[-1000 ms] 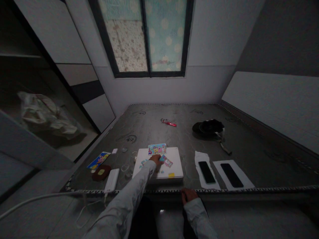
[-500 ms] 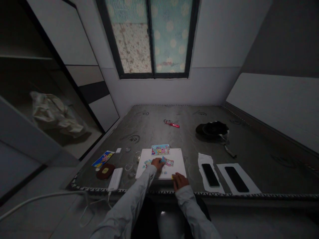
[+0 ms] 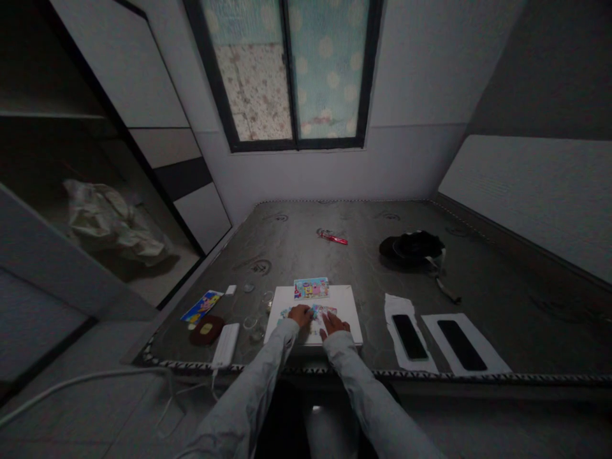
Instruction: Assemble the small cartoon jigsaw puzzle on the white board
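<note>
A white flat box point(image 3: 351, 299) lies at the bed's front edge with small coloured jigsaw pieces on it. A partly joined jigsaw puzzle point(image 3: 317, 310) lies near its middle. My left hand point(image 3: 300, 315) has its fingers bent together, fingertips on the left edge of the joined pieces. From the right, my right hand point(image 3: 335, 326) reaches onto the same pieces, its fingers stretched out and apart. Loose pieces lie beside my left hand and below the joined part, partly hidden. A colourful cartoon picture card point(image 3: 312, 288) rests across the box's far edge.
Left of the box are clear round containers point(image 3: 250, 322), a white power bank point(image 3: 226, 345) with a cable, a brown round item point(image 3: 206, 331) and a cartoon card point(image 3: 201, 307). Two phones point(image 3: 410, 337) on white paper and a dark cap point(image 3: 412, 248) lie right. A red item point(image 3: 332, 238) lies farther back.
My right hand has moved up and left from the box's front right corner onto the joined pieces. The yellow bit at its fingers no longer shows. My left hand stays near the pieces.
</note>
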`<state>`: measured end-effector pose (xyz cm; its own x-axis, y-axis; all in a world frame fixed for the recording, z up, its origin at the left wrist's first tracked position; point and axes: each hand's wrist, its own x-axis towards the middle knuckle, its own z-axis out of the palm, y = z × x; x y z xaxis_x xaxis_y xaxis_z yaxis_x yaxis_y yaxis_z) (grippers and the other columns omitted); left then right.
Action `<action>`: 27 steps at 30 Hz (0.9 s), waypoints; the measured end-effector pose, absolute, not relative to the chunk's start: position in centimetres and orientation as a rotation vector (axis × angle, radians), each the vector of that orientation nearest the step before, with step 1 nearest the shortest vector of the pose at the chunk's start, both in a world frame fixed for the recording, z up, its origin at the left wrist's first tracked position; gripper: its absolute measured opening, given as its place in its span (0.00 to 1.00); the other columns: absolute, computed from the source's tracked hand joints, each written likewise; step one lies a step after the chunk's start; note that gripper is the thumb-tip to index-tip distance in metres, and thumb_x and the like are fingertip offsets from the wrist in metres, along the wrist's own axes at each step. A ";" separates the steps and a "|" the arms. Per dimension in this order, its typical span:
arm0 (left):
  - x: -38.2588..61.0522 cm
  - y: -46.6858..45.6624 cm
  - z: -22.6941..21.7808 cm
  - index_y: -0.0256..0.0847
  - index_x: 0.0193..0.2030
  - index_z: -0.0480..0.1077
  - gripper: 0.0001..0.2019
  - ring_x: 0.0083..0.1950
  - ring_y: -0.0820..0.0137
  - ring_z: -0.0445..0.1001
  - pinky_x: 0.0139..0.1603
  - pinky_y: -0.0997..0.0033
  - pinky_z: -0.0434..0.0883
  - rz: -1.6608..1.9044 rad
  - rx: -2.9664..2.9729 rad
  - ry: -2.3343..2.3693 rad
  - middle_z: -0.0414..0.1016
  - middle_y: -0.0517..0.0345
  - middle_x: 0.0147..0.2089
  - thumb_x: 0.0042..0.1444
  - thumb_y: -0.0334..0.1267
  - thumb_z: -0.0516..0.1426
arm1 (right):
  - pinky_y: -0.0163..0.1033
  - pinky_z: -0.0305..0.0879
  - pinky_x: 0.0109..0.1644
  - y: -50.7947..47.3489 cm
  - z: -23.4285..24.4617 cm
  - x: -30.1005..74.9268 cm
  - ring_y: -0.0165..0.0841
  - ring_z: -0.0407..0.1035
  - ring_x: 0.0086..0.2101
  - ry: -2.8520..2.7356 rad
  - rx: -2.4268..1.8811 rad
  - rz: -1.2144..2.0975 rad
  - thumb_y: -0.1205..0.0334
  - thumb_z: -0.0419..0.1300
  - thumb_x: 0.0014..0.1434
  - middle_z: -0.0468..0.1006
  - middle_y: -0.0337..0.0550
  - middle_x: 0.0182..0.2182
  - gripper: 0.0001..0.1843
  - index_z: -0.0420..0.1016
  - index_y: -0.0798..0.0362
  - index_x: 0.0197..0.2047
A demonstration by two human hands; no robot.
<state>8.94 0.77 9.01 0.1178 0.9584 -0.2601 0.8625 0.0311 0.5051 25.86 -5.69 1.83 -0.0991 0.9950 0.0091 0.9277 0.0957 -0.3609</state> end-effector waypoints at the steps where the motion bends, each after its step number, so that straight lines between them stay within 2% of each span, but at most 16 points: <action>1: 8.8 0.8 9.0 0.43 0.41 0.81 0.11 0.51 0.63 0.79 0.50 0.71 0.69 0.232 1.833 1.763 0.84 0.52 0.46 0.62 0.40 0.56 | 0.55 0.48 0.66 -5.7 1.8 25.9 0.42 0.56 0.67 -2.124 -1.911 0.393 0.56 0.51 0.63 0.60 0.44 0.72 0.33 0.60 0.41 0.71; 3: 8.7 0.9 9.0 0.42 0.40 0.81 0.11 0.51 0.64 0.79 0.50 0.71 0.69 0.261 1.798 1.761 0.84 0.53 0.45 0.62 0.39 0.57 | 0.56 0.46 0.66 -5.8 1.9 26.0 0.43 0.56 0.67 -2.111 -1.910 0.401 0.55 0.51 0.63 0.60 0.44 0.72 0.33 0.60 0.40 0.71; 7: 9.2 0.7 9.1 0.43 0.47 0.79 0.10 0.48 0.67 0.80 0.48 0.73 0.72 0.366 1.692 1.743 0.84 0.55 0.46 0.60 0.36 0.60 | 0.52 0.48 0.63 -5.3 2.7 25.6 0.43 0.60 0.64 -1.906 -1.931 0.399 0.55 0.51 0.66 0.69 0.43 0.67 0.23 0.72 0.39 0.62; 9: 9.6 0.4 9.1 0.42 0.50 0.77 0.12 0.42 0.69 0.81 0.43 0.73 0.75 0.412 1.622 1.705 0.84 0.55 0.44 0.59 0.36 0.61 | 0.51 0.51 0.60 -4.8 3.3 25.4 0.42 0.65 0.60 -1.779 -1.905 0.433 0.54 0.52 0.65 0.75 0.43 0.61 0.18 0.78 0.41 0.53; 12: 10.1 -0.1 9.2 0.39 0.49 0.76 0.11 0.35 0.71 0.81 0.35 0.75 0.76 0.463 1.528 1.618 0.84 0.54 0.41 0.60 0.37 0.60 | 0.49 0.57 0.56 -4.0 3.9 25.2 0.40 0.72 0.51 -1.658 -1.838 0.505 0.53 0.56 0.63 0.82 0.42 0.49 0.13 0.80 0.44 0.43; 16: 10.2 -0.4 9.5 0.37 0.49 0.74 0.12 0.31 0.72 0.80 0.32 0.75 0.75 0.514 1.449 1.533 0.84 0.50 0.42 0.61 0.39 0.60 | 0.43 0.64 0.49 -3.1 3.9 25.0 0.34 0.75 0.38 -1.585 -1.806 0.551 0.48 0.55 0.62 0.85 0.36 0.37 0.15 0.80 0.43 0.42; 18: 10.0 -0.6 9.6 0.37 0.49 0.74 0.12 0.30 0.72 0.80 0.32 0.75 0.75 0.526 1.431 1.504 0.84 0.50 0.42 0.61 0.40 0.60 | 0.41 0.67 0.45 -2.9 3.8 24.8 0.33 0.75 0.34 -1.554 -1.793 0.570 0.46 0.55 0.61 0.85 0.34 0.33 0.16 0.81 0.42 0.41; 23: 9.5 -1.0 9.6 0.41 0.53 0.73 0.15 0.28 0.72 0.79 0.32 0.74 0.75 0.576 1.479 1.478 0.84 0.55 0.38 0.60 0.39 0.61 | 0.40 0.70 0.44 -2.7 4.1 24.7 0.33 0.76 0.32 -1.522 -1.785 0.600 0.45 0.57 0.59 0.85 0.35 0.30 0.16 0.82 0.44 0.37; 27: 9.0 -1.2 9.7 0.43 0.50 0.75 0.12 0.30 0.73 0.80 0.35 0.75 0.74 0.575 1.613 1.572 0.84 0.58 0.37 0.59 0.36 0.62 | 0.39 0.69 0.46 -2.7 5.2 25.2 0.32 0.77 0.35 -1.537 -1.837 0.614 0.47 0.56 0.61 0.87 0.35 0.36 0.16 0.83 0.44 0.39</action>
